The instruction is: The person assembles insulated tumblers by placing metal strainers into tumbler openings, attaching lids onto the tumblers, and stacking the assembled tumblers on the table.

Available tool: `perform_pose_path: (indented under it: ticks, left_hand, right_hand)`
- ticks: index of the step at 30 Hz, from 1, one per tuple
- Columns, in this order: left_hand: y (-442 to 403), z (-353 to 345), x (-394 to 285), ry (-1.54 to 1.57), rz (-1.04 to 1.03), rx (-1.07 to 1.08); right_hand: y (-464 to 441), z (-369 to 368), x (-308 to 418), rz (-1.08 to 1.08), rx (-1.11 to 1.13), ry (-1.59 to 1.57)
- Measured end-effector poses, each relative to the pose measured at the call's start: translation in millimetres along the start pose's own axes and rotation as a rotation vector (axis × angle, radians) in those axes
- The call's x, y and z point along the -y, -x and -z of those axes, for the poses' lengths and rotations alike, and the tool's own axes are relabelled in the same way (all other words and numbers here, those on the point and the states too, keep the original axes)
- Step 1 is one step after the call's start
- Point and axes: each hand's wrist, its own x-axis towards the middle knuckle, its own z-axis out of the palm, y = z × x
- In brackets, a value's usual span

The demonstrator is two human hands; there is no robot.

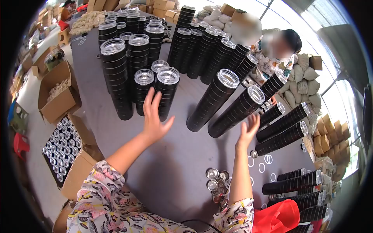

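My left hand [154, 122] has its fingers spread, in front of a group of short stacks of black round containers with clear rimmed tops. Its fingertips overlap the nearest short stack [164, 97]; whether they touch it I cannot tell. Beside it stands another short stack [144, 85]. My right hand [247, 132] is open too, fingers up, close to the lower side of a tall black stack [235, 112] that looks tilted in this wide view. A second tall stack [211, 101] stands just left of that one. Neither hand holds anything.
Loose silver round lids [212, 185] and white rings [268, 159] lie on the grey table [163, 167]. More black stacks [116, 77] rise at the back and right. An open carton [64, 147] of round pieces sits at left. A co-worker [272, 58] is across the table. Red cloth [276, 216] lies near my right arm.
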Motion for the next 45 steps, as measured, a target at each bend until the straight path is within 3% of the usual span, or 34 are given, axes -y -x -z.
perform_pose_path:
  ticks: [3, 5, 7, 9, 13, 14, 17, 18, 19, 24, 29, 32, 33, 37, 38, 39, 41, 42, 45]
  left_hand:
    - [-28, -1, 10, 0.003, 0.01, -0.097]
    - [-57, 10, 6, -0.027, -0.035, -0.013]
    - [-79, 16, -1, -0.189, -0.045, 0.101]
    - [-84, 11, 9, -0.208, -0.062, 0.226]
    - [-93, 22, 5, -0.146, -0.11, 0.31]
    - [-92, 23, 5, -0.158, -0.124, 0.299]
    - [-93, 28, 2, -0.082, -0.083, 0.359]
    - [-93, 28, 1, -0.062, -0.05, 0.377]
    - [-93, 27, 4, -0.049, -0.054, 0.379]
    - [-82, 39, -8, 0.059, -0.076, 0.391]
    - [-39, 76, -64, 0.155, -0.103, 0.423]
    - [-18, 103, -91, 0.247, -0.097, 0.433]
    - [-11, 108, -97, 0.291, -0.09, 0.439]
    - [17, 106, -110, 0.495, -0.081, 0.441]
    - [23, 101, -108, 0.528, -0.034, 0.444]
    - [24, 101, -109, 0.534, 0.004, 0.405]
    - [25, 95, -107, 0.491, -0.069, 0.31]
    - [28, 92, -109, 0.518, -0.055, 0.311]
    - [33, 89, -109, 0.565, -0.017, 0.318]
  right_hand:
    - [30, 5, 41, 0.169, -0.095, 0.132]
    - [63, -17, 75, 0.233, 0.156, -0.031]
    - [96, -49, 90, 0.071, 0.465, -0.033]
    - [124, -93, 78, -0.218, 0.568, -0.072]
    - [151, -173, 8, -0.341, 0.5, 0.053]
    - [153, -187, -6, -0.286, 0.48, 0.156]
    - [148, -218, -30, -0.17, 0.526, 0.031]
    - [147, -221, -24, -0.133, 0.513, 0.254]
    - [146, -223, -19, -0.148, 0.506, 0.265]
    - [156, -201, -11, -0.089, 0.479, 0.251]
    - [195, -114, 12, -0.04, 0.593, 0.327]
    - [214, -64, 80, -0.132, 0.729, 0.49]
    - [219, -56, 98, -0.067, 0.688, 0.47]
    - [250, -34, 82, 0.009, 0.697, 0.46]
    - [257, -35, 73, 0.013, 0.597, 0.385]
    - [269, -37, 58, -0.165, 0.511, 0.238]
    - [257, -55, 88, -0.275, 0.403, 0.052]
    - [248, -61, 102, -0.204, 0.381, 0.1]
    - [241, -73, 112, -0.254, 0.296, 0.075]
